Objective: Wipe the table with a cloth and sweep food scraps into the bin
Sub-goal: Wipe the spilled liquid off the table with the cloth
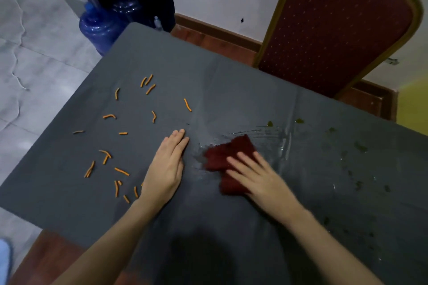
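A dark red cloth (225, 155) lies crumpled on the grey table cover (231, 90), near the middle. My right hand (257, 176) presses flat on the cloth with fingers spread, covering its near right part. My left hand (168, 166) rests flat on the cover just left of the cloth, fingers together, holding nothing. Several thin orange food scraps (120, 132) are scattered over the left half of the table. A wet smear (275, 139) and dark green spots (359, 146) mark the cover to the right of the cloth. No bin is in view.
A red padded chair with a gold frame (335, 30) stands at the table's far right side. Blue water jugs (99, 28) sit on the tiled floor beyond the far left corner. The table's left edge drops to the floor.
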A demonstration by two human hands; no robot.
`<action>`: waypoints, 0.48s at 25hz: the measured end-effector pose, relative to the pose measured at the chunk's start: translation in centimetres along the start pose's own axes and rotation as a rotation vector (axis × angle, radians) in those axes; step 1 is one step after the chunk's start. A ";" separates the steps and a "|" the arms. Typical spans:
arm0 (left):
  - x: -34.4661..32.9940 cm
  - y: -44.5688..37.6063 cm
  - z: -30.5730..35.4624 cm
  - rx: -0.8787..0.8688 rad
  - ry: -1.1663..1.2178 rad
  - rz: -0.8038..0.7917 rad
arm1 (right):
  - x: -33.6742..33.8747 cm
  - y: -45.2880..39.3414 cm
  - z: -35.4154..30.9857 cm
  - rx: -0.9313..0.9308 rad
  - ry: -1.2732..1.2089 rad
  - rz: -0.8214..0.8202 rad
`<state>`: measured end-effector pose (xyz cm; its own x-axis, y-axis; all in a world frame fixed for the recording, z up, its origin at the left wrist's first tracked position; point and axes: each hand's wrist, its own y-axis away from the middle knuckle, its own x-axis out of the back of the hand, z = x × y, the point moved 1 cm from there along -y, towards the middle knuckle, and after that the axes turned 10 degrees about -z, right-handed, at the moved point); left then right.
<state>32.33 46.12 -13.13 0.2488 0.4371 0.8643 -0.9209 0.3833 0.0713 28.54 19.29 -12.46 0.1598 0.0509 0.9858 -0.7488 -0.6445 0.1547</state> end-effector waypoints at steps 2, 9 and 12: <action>0.2 -0.1 0.2 0.010 0.006 0.005 | 0.5 3.2 4.8 -0.141 0.027 0.004; 0.2 -0.1 0.2 0.039 0.059 0.021 | 0.1 -0.8 0.7 -0.496 -0.225 0.144; 0.2 -0.1 0.1 0.049 0.090 0.025 | -0.2 -5.8 -4.5 -0.198 -0.149 0.082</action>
<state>32.50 46.11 -12.93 0.2500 0.5182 0.8179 -0.9401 0.3321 0.0770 29.93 26.41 -13.27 0.1755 -0.1173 0.9775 -0.8719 -0.4796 0.0990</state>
